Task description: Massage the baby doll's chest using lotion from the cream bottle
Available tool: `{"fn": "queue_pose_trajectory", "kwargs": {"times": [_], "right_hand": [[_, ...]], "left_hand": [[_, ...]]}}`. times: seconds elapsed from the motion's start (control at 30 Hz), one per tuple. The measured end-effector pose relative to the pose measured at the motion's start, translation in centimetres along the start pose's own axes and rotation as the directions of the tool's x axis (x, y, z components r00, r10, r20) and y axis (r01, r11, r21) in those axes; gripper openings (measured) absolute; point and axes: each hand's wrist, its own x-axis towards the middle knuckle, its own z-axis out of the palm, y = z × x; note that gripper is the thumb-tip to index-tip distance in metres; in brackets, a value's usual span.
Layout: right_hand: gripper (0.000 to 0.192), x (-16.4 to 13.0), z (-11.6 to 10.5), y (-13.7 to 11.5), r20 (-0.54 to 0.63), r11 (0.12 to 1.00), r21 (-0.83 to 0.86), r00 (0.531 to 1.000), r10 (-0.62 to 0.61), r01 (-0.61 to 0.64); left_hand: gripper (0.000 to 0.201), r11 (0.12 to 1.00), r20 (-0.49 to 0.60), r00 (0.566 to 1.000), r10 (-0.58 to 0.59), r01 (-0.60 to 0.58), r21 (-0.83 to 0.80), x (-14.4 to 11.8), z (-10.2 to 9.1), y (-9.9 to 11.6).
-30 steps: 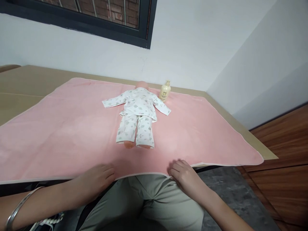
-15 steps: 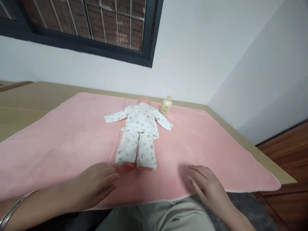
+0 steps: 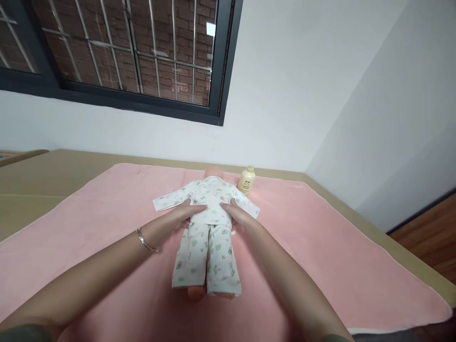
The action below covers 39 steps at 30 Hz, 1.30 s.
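Now both hands have come up from the lower frame edge, left hand (image 3: 187,214) and right hand (image 3: 235,213) flat and spread, clasping the doll (image 3: 207,228) at mid-frame on the pink blanket (image 3: 320,247).

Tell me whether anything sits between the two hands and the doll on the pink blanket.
Nothing visible does. The left hand and right hand already rest against the sides of the doll at its waist. The bottle stands apart, beside the doll's head.
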Motion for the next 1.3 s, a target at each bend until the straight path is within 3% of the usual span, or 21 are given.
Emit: {"fn": "queue_pose_trajectory", "kwargs": {"times": [0.07, 0.2, 0.4, 0.53, 0.7, 0.9, 1.0, 1.1, 1.17, 1.23, 1.27, 1.3], "right_hand": [[0.087, 0.5, 0.4, -0.6, 0.036, 0.999, 0.052, 0.999, 0.009, -0.011], [0.080, -0.4, 0.4, -1.2, 0.105, 0.983, 0.164, 0.990, -0.094, 0.076], [0.071, -5.8, -0.4, -1.1, 0.176, 0.955, 0.227, 0.956, -0.233, 0.191], [0.079, -8.3, -0.6, 0.3, 0.161, 0.970, 0.140, 0.962, -0.221, 0.200], [0.092, -8.0, -0.9, 1.9, 0.187, 0.989, 0.012, 0.971, -0.146, 0.146], [0.098, -7.2, -0.8, 3.9, 0.178, 0.940, -0.040, 0.928, -0.326, 0.338], [0.081, -6.7, -1.5, 4.2, 0.170, 0.900, -0.225, 0.925, -0.341, 0.373], [0.043, -5.1, -3.7, 2.8, 0.124, 0.785, -0.491, 0.922, -0.366, 0.378], [0.035, -3.0, -6.0, 1.1, -0.046, 0.718, -0.593, 0.875, -0.482, 0.365], [0.039, -0.2, -8.5, -0.7, -0.325, 0.722, -0.626, 0.743, -0.585, 0.294], [0.048, 1.3, -9.6, -1.4, -0.444, 0.743, -0.618, 0.664, -0.601, 0.259], [0.060, 2.9, -10.7, -1.9, -0.522, 0.769, -0.596, 0.616, -0.590, 0.231]], "left_hand": [[0.068, 1.000, 0.049, 0.999, 0.002, -0.002, -0.002, 0.5, 0.2, 0.6], [0.074, 0.998, 0.058, 0.997, 0.042, -0.040, -0.044, 0.7, 0.2, 1.5], [0.091, 0.999, 0.038, 0.999, 0.015, -0.017, 0.042, -3.3, 0.1, 1.5], [0.082, 0.974, 0.050, 0.988, 0.147, -0.153, 0.167, -5.7, 1.3, 0.4], [0.083, 0.947, 0.059, 0.972, 0.226, -0.233, 0.219, -6.5, 2.6, -1.1], [0.085, 0.963, 0.038, 0.983, 0.178, -0.182, 0.201, -6.7, 2.6, -3.1], [0.083, 0.971, 0.037, 0.984, 0.172, -0.176, 0.160, -6.5, 2.6, -4.2], [0.079, 0.967, 0.020, 0.978, 0.205, -0.206, 0.151, -6.4, 2.7, -5.0], [0.076, 0.964, 0.001, 0.977, 0.213, -0.210, 0.161, -6.5, 2.9, -5.4], [0.071, 0.966, -0.008, 0.979, 0.202, -0.198, 0.167, -6.6, 2.9, -5.7], [0.068, 0.967, -0.007, 0.980, 0.197, -0.193, 0.167, -6.7, 2.9, -5.8], [0.066, 0.969, -0.001, 0.981, 0.192, -0.190, 0.160, -6.7, 2.9, -5.9]]}}
